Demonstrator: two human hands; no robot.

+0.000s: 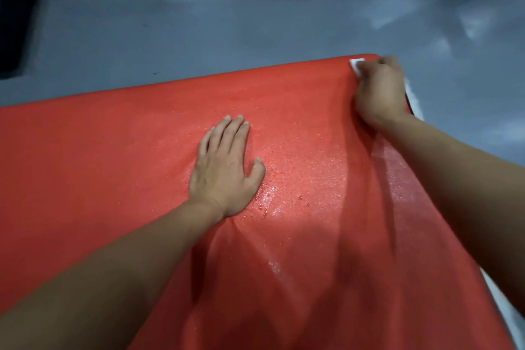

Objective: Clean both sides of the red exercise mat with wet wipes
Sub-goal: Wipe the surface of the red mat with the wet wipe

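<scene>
At the mat's point(113, 179) far right corner, our right hand point(379, 91) has its fingers curled round a wipe point(356, 65); our left hand point(224, 167) presses flat, fingers straight. We judge the wipe could slide off the edge onto the floor point(199, 37), or the left palm slip on the water drops point(284, 193).

Both forearms were bare up to the frame's lower edges, with no sleeve showing. The left hand point(224, 170) and right hand point(379, 91) wore no gloves, rings or watch; fingernails were short.

text: none legible | labels: none | brands: none | numbers: none
</scene>
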